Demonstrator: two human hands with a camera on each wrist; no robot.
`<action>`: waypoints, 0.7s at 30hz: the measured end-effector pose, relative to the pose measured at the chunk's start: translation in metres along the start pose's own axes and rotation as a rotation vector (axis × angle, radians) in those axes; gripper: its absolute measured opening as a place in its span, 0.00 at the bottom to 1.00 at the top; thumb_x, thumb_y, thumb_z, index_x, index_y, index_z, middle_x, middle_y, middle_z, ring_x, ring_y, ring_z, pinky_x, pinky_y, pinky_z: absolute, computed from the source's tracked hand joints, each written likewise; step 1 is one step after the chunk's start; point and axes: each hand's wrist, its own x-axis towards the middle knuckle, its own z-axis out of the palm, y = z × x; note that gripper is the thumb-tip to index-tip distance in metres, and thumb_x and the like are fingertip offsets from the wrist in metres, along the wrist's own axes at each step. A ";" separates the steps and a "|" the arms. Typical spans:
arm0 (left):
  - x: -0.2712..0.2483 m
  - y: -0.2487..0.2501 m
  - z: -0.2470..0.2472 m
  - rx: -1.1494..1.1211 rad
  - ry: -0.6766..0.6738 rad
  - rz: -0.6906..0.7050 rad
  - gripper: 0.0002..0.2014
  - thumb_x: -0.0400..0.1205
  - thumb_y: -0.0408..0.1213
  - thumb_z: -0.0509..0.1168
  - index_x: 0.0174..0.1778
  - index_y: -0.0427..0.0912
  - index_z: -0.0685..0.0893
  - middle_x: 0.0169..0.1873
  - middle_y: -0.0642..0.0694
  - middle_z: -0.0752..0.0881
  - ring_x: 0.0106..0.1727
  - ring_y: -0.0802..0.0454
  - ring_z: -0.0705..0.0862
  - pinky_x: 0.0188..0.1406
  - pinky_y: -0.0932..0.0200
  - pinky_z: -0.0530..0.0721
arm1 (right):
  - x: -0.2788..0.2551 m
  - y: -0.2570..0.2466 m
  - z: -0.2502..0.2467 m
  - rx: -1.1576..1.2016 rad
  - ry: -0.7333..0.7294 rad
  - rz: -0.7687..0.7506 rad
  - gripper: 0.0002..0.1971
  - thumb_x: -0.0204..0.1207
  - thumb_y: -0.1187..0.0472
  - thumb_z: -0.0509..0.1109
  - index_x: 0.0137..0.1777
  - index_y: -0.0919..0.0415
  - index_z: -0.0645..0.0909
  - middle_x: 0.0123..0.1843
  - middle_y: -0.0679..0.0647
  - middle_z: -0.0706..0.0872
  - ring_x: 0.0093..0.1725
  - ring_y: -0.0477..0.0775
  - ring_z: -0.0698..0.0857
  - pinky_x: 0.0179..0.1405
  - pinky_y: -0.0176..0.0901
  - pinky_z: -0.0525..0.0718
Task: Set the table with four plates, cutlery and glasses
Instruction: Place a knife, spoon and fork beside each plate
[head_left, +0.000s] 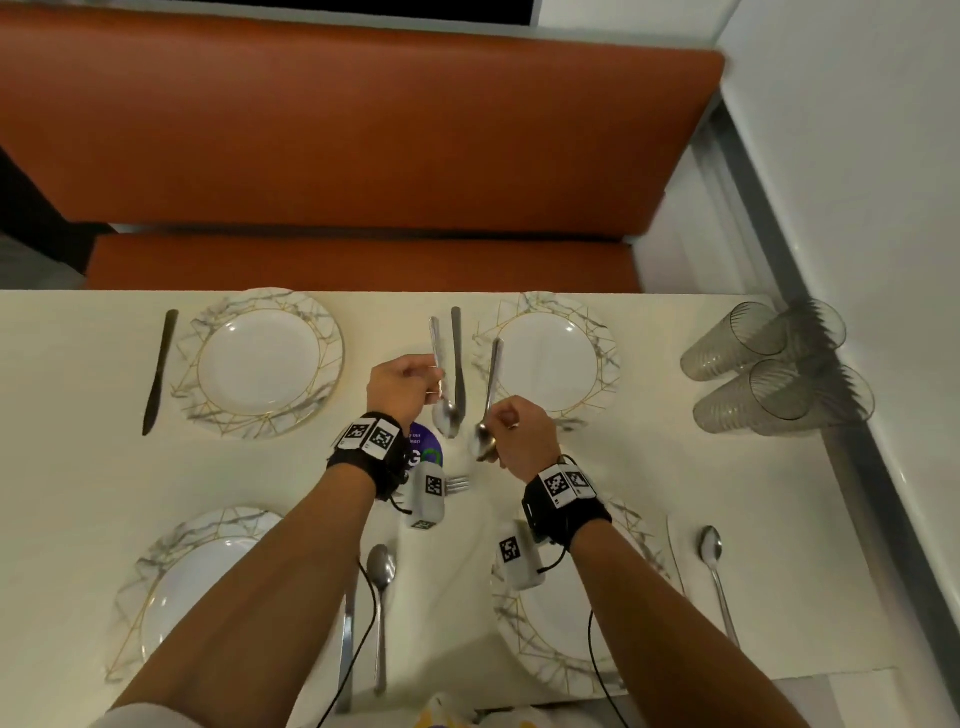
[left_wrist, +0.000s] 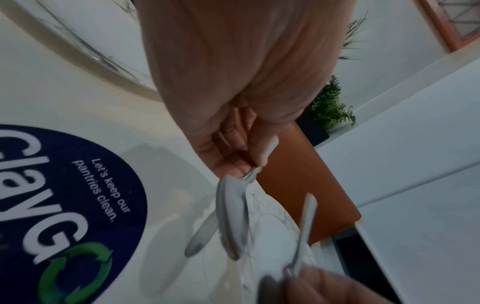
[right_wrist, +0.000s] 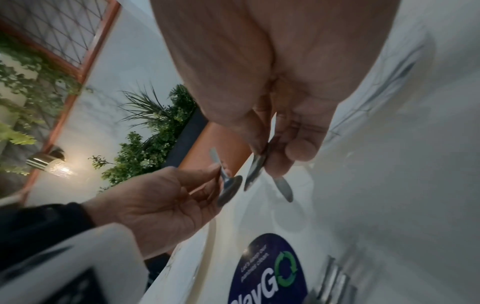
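Note:
Four marbled white plates lie on the cream table (head_left: 649, 467): far left (head_left: 260, 364), far right (head_left: 550, 358), near left (head_left: 182, 587), near right (head_left: 550, 634). Over the middle, my left hand (head_left: 430, 387) pinches a steel spoon (head_left: 447, 415) (left_wrist: 232, 216), bowl toward me. My right hand (head_left: 501, 422) pinches a second spoon (head_left: 483, 441) (right_wrist: 255, 170) just to its right. A knife (head_left: 457, 358) lies between the far plates, under both spoons. Clear glasses (head_left: 769, 364) lie on their sides at the far right.
Another knife (head_left: 158, 374) lies left of the far left plate. A spoon (head_left: 382, 566) and knife (head_left: 345, 649) lie between the near plates; a spoon (head_left: 711, 545) lies right of the near right plate. Forks (head_left: 457, 484) sit beside a purple sticker (head_left: 423, 447). An orange bench (head_left: 363, 156) runs behind.

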 end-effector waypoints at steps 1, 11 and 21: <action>0.009 0.000 0.000 0.023 0.014 -0.014 0.07 0.80 0.25 0.75 0.53 0.37 0.92 0.46 0.35 0.94 0.38 0.47 0.88 0.40 0.57 0.93 | 0.001 0.005 -0.002 -0.018 -0.002 -0.004 0.03 0.81 0.64 0.71 0.50 0.63 0.83 0.45 0.60 0.90 0.26 0.52 0.87 0.18 0.32 0.78; 0.086 0.002 0.012 0.425 0.050 -0.018 0.14 0.80 0.30 0.75 0.31 0.52 0.90 0.40 0.45 0.95 0.45 0.44 0.94 0.54 0.49 0.94 | 0.004 0.040 -0.012 -0.073 0.014 0.010 0.03 0.81 0.61 0.72 0.51 0.59 0.86 0.44 0.54 0.90 0.32 0.48 0.86 0.27 0.32 0.81; 0.098 -0.002 0.019 0.491 0.051 -0.007 0.15 0.81 0.27 0.74 0.28 0.46 0.88 0.37 0.43 0.95 0.42 0.43 0.95 0.51 0.47 0.95 | 0.007 0.035 -0.011 -0.044 0.019 0.004 0.03 0.81 0.63 0.72 0.51 0.61 0.85 0.45 0.57 0.90 0.27 0.43 0.84 0.22 0.30 0.79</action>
